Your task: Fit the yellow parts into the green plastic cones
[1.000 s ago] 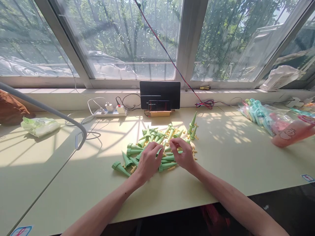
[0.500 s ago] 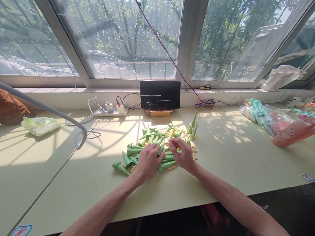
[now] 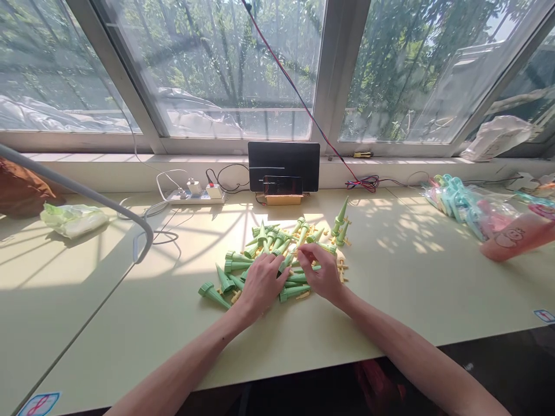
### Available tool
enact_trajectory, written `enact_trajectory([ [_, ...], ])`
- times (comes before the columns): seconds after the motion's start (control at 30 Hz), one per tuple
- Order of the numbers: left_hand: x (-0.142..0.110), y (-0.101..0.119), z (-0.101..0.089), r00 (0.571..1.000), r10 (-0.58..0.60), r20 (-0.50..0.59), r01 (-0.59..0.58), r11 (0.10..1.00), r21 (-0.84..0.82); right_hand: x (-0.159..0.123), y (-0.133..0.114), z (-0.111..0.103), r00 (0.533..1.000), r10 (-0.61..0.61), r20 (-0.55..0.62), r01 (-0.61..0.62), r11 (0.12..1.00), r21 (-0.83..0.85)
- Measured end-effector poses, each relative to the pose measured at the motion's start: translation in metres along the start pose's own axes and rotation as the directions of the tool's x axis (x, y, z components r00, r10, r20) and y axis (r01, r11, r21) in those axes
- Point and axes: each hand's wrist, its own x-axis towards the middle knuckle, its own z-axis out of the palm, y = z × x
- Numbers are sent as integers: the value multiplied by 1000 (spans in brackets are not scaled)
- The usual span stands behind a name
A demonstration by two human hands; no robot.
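Note:
A pile of green plastic watering spikes point(image 3: 236, 266), mixed with small yellow valve pieces, lies on the table around my hands. My left hand point(image 3: 264, 280) is closed at the middle of the pile. Its fingers and thumb are around a green watering spike point(image 3: 285, 263), partly covered by the hand. Just to the right, my right hand point(image 3: 323, 271) makes a pinch close to that spike's end; whatever sits between its fingertips is too small to make out. Two spikes with yellow valves point(image 3: 341, 222) stand upright beyond my right hand.
At the back, a black tablet point(image 3: 284, 159) and a phone point(image 3: 282, 185) lean on a small stand. A power strip point(image 3: 195, 197) is left of them. A grey lamp arm point(image 3: 108, 202) crosses the left side. Bagged items point(image 3: 459, 202) and a pink pouch point(image 3: 515, 234) lie right.
The whole view has shifted very slightly. Both hands keep nearly the same place and grip, and the pile looks unchanged.

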Motion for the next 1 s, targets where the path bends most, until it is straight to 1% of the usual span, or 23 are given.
enact_trajectory([
  [0.13, -1, 0, 2, 999, -13, -29, 12, 999, -38, 0, 1, 1, 1000, -1, 2, 1, 1000, -5],
  [0.3, -1, -1, 4, 987, -31, -161, 10, 991, -134, -1, 2, 1, 1000, 11, -14, -11, 1000, 6],
  [0.43, -1, 1, 2, 962, -77, -261, -2, 958, -288, -2, 3, 1, 1000, 16, -27, -15, 1000, 26],
  [0.6, 0, 1, 2, 938, -106, -331, -70, 875, -480, -2, 2, 1, 999, 14, -35, -13, 999, 32],
  [0.67, 1, 2, 2, 936, -127, -329, -81, 831, -551, -1, 2, 1, 999, 10, -39, -9, 999, 32],
  [0.73, 1, 4, 2, 942, -155, -299, -73, 772, -631, -1, 2, 1, 999, 6, -49, -5, 1000, 29],
  [0.9, 3, 7, 0, 961, -196, -196, -48, 579, -814, -1, 0, 1, 998, -2, -67, 3, 1000, 10],
  [1.0, 3, 8, -1, 964, -220, -148, -11, 525, -851, 0, 0, 0, 997, -9, -79, 9, 1000, 2],
])
